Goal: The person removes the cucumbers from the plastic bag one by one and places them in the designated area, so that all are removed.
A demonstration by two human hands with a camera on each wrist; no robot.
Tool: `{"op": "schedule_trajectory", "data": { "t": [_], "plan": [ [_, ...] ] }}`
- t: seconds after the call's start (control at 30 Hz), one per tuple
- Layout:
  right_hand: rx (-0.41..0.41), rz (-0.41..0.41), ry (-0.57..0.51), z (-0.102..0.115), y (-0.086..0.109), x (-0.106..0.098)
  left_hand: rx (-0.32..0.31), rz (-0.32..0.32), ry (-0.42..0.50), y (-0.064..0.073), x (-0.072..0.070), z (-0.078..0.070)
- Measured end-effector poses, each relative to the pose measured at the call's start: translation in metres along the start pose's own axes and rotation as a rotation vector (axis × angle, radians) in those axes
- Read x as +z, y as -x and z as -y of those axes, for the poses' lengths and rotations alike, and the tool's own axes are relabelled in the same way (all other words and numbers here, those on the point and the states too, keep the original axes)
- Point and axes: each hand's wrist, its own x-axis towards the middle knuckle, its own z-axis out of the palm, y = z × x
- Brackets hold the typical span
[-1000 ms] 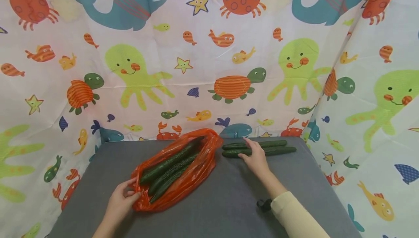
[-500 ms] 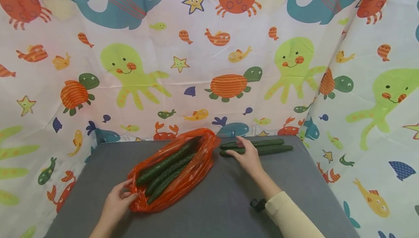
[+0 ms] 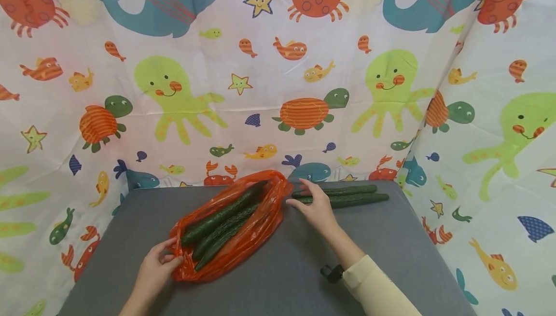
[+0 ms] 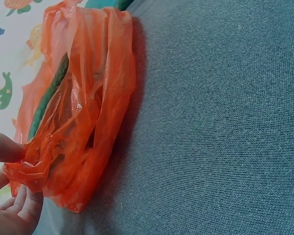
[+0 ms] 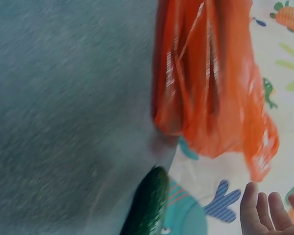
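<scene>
An orange plastic bag point(image 3: 260, 241) lies slantwise on the grey cloth, its mouth spread upward. Several dark green cucumbers point(image 3: 222, 214) show inside it. My left hand point(image 3: 157, 264) pinches the bag's near left edge; the left wrist view shows thumb and fingers point(image 4: 29, 208) around the crumpled plastic. Two more cucumbers point(image 3: 358, 200) lie side by side to the right of the bag. Above their left ends is my right hand point(image 3: 320, 212), thumb and fingers spread, holding nothing. In the right wrist view its fingers point(image 5: 262, 208) are beside the bag's far end, apart from a cucumber point(image 5: 148, 203).
A grey cloth-covered tabletop point(image 3: 278, 282) spreads under everything. White curtains point(image 3: 260, 65) printed with sea animals stand behind and on both sides. A small black object point(image 3: 332, 273) sits by the right sleeve cuff point(image 3: 358, 272).
My right hand has moved left along the two loose cucumbers toward the bag's far end. The left hand keeps its hold on the bag. The head view has shifted slightly.
</scene>
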Motion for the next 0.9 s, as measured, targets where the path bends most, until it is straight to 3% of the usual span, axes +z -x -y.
{"op": "schedule_trajectory", "data": {
  "t": [0.3, 0.9],
  "plan": [
    [-0.007, 0.031, -0.042, 0.023, 0.001, 0.013, -0.011, -0.006, -0.002, -0.002, 0.001, 0.004],
    [-0.150, 0.059, -0.135, 0.055, 0.002, 0.035, -0.012, -0.017, -0.003, -0.001, 0.000, -0.002]
  ]
}}
